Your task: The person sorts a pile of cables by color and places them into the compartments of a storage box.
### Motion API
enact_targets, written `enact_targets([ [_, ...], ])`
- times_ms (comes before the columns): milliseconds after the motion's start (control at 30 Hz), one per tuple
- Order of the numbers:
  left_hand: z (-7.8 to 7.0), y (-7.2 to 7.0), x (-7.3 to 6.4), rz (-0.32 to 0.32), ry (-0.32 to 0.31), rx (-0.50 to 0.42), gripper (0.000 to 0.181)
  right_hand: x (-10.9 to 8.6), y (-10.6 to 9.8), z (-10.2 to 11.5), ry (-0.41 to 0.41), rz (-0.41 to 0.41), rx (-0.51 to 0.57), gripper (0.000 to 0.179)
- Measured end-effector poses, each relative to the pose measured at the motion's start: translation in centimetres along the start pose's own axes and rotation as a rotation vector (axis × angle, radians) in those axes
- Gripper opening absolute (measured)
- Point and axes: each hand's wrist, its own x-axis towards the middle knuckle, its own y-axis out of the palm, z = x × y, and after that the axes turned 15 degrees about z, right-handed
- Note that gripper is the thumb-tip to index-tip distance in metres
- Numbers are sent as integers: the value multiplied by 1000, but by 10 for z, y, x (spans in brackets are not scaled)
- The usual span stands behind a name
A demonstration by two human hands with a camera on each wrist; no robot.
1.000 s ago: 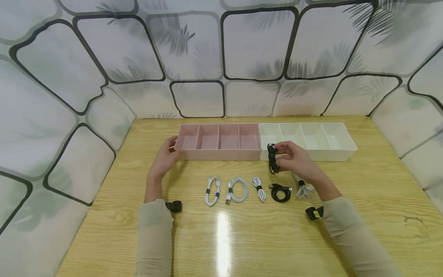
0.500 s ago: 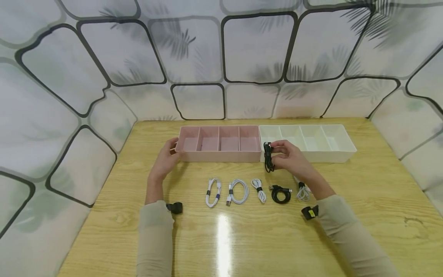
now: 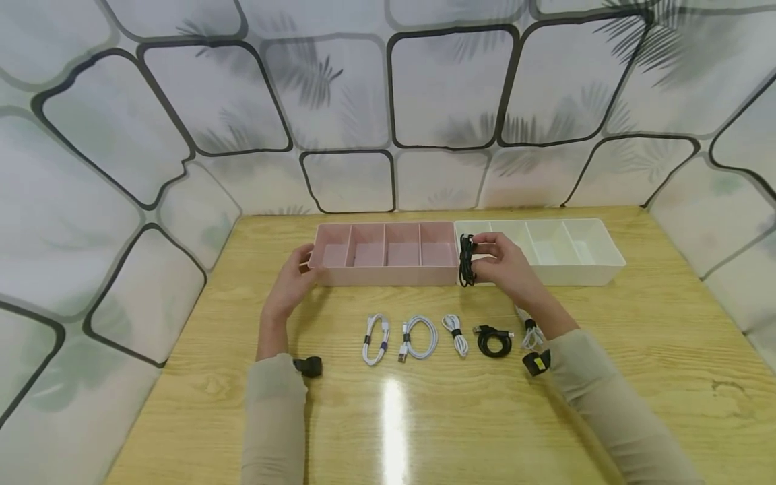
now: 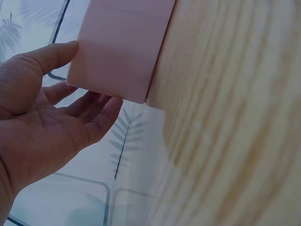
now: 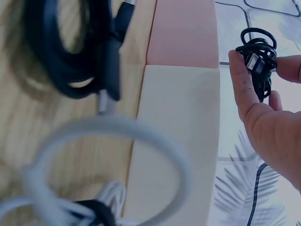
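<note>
Between the thumb and fingers of my right hand (image 3: 502, 265) is a coiled black cable (image 3: 466, 260), held upright over the left end of the white divided box (image 3: 578, 275). In the right wrist view a metal plug end shows on that black cable (image 5: 256, 66). My left hand (image 3: 290, 283) grips the left end of the pink divided box (image 3: 388, 276). Seen from the left wrist, my thumb meets the rim of the pink box (image 4: 122, 47) and my fingers curl along its end. No cables show inside the pink compartments; the white box's left compartment is partly hidden by my right hand.
In front of the boxes lies a row of coiled cables: a white cable with dark ties (image 3: 376, 339), a white looped cable (image 3: 419, 338), a white bundled cable (image 3: 455, 335) and a black coiled cable (image 3: 494, 341). Another white bundle (image 3: 532, 337) is partly behind my right wrist.
My right hand has carried the black cable slightly left and up, from the front of the white box to over its left compartment. My left hand stays on the pink box.
</note>
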Motion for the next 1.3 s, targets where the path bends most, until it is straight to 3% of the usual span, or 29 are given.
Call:
enact_targets([
  [333, -6, -1, 3, -4, 6, 3, 60, 23, -5, 12, 18, -17, 10, 54],
  [633, -3, 1, -2, -4, -5, 0, 59, 36, 0, 12, 41, -10, 9, 53],
  [833, 0, 4, -6, 14, -18, 0, 59, 37, 7, 10, 81, -13, -55, 51],
  [1300, 1, 8, -7, -5, 0, 17, 59, 47, 9, 4, 61, -45, -177, 52],
])
